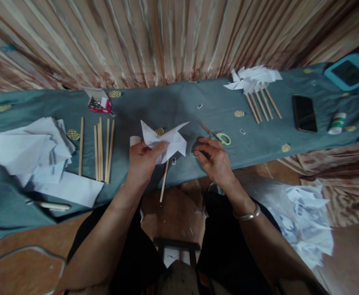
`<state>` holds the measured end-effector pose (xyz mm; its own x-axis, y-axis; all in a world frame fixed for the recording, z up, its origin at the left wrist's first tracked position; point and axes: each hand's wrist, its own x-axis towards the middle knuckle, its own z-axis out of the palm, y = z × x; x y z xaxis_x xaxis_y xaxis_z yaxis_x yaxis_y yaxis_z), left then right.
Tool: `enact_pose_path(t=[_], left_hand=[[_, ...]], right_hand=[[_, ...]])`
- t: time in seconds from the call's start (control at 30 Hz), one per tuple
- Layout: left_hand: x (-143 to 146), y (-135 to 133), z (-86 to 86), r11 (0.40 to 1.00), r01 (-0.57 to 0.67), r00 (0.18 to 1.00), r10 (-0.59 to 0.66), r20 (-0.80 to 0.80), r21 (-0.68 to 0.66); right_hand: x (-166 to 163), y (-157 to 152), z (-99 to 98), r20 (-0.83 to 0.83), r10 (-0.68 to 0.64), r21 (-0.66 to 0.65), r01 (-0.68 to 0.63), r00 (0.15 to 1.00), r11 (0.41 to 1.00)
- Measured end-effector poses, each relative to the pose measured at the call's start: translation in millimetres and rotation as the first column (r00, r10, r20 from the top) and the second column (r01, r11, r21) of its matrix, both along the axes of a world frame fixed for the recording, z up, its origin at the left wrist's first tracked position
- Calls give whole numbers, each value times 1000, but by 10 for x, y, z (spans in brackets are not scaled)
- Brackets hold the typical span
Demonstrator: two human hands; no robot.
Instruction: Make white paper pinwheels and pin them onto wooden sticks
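Observation:
My left hand [142, 159] is closed round a white paper pinwheel [167, 140] on a thin wooden stick [164, 181], held just above the grey-green cloth [173, 104]. My right hand [213, 157] rests on the cloth to the right with its fingers curled over a small dark thing I cannot make out. Scissors with a yellow handle [218, 135] lie just beyond that hand.
Several wooden sticks [101, 149] and a heap of white paper [31, 153] lie at the left. A small red box [99, 104] sits behind them. Finished pinwheels [254, 84], a black phone [304, 113], a glue bottle [337, 123] and a blue-framed tablet [350, 71] are at the right.

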<state>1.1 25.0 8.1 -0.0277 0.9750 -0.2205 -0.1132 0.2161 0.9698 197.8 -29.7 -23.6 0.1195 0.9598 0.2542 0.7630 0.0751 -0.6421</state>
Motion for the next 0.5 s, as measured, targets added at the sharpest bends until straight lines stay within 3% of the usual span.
enact_pose_path(t=[0.33, 0.5], left_hand=[[32, -30, -15, 1000, 23, 998, -22, 51, -15], [44, -35, -19, 1000, 3, 999, -2, 37, -31]], right_hand=[[-83, -15, -24, 74, 33, 30, -35, 997, 999], [-97, -81, 108, 13, 13, 33, -13, 1000, 999]])
